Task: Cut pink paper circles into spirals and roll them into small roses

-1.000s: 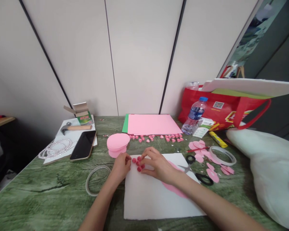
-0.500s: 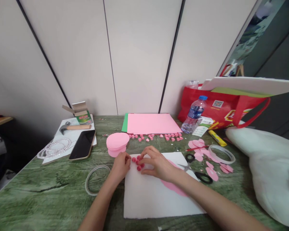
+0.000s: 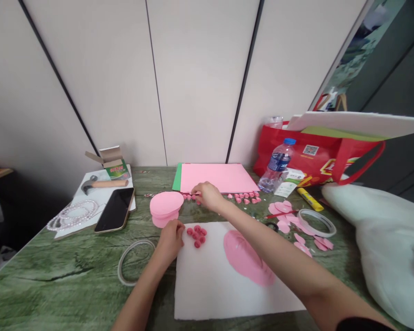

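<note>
My left hand (image 3: 171, 239) rests at the left edge of a white foam board (image 3: 207, 285), fingers curled together; what they hold, if anything, is hidden. On the board, near that hand, sits a cluster of small pink rolled paper roses (image 3: 197, 236). A pink paper oval (image 3: 246, 257) lies farther right on the board, partly under my right forearm. My right hand (image 3: 209, 196) reaches past the board to a row of loose pink rolled pieces (image 3: 246, 200), its bent fingers closed at the row's left part. Their tips are too small to make out.
Pink paper ovals (image 3: 166, 202) are stacked left of the board. A tape roll (image 3: 120, 266), a phone (image 3: 115, 209) and a hammer (image 3: 106, 184) lie on the left. Pink sheets (image 3: 217, 177), a water bottle (image 3: 278, 165) and a red bag (image 3: 296, 142) stand behind; paper scraps (image 3: 284, 224) lie right.
My right hand has left the rose cluster and moved away to the row of loose pieces, uncovering the cluster and more of the oval. The scissors are now mostly hidden behind my right arm.
</note>
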Demonstrator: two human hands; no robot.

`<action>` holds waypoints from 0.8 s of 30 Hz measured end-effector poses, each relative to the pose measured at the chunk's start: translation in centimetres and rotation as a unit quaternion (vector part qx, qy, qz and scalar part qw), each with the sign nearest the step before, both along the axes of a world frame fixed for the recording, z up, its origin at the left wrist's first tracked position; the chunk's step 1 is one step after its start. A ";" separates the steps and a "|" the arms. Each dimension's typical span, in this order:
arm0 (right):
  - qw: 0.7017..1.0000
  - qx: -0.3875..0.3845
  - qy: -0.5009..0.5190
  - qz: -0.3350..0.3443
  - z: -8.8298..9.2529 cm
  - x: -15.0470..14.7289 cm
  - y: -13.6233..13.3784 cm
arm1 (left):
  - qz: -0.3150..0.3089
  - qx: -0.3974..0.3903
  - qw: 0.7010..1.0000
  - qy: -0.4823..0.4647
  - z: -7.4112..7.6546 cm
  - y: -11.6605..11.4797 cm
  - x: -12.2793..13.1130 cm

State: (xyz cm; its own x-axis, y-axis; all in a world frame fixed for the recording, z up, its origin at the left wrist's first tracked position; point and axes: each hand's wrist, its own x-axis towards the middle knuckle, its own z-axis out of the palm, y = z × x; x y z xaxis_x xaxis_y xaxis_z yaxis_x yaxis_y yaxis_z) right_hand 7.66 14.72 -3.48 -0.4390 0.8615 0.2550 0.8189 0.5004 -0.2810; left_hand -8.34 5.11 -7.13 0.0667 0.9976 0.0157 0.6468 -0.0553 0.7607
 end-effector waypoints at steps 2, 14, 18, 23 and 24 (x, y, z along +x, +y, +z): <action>1.000 -0.004 -0.016 0.007 -0.2 -1.2 0.7 | 0.001 0.001 1.000 -0.004 0.0 0.0 0.0; 1.000 -0.014 -0.023 -0.005 -2.0 -4.0 2.0 | 0.008 0.006 1.000 -0.027 0.0 -0.2 -0.1; 1.000 -0.001 0.017 -0.019 -1.2 -3.4 1.9 | 0.008 -0.001 0.999 -0.035 0.1 -0.2 0.0; 0.996 0.030 0.084 -0.017 1.0 -1.8 -0.4 | 0.006 -0.019 0.998 -0.053 0.3 -0.3 -0.1; 0.995 0.035 0.096 -0.005 1.4 -1.4 -1.4 | 0.006 -0.023 0.998 -0.058 0.3 -0.3 -0.1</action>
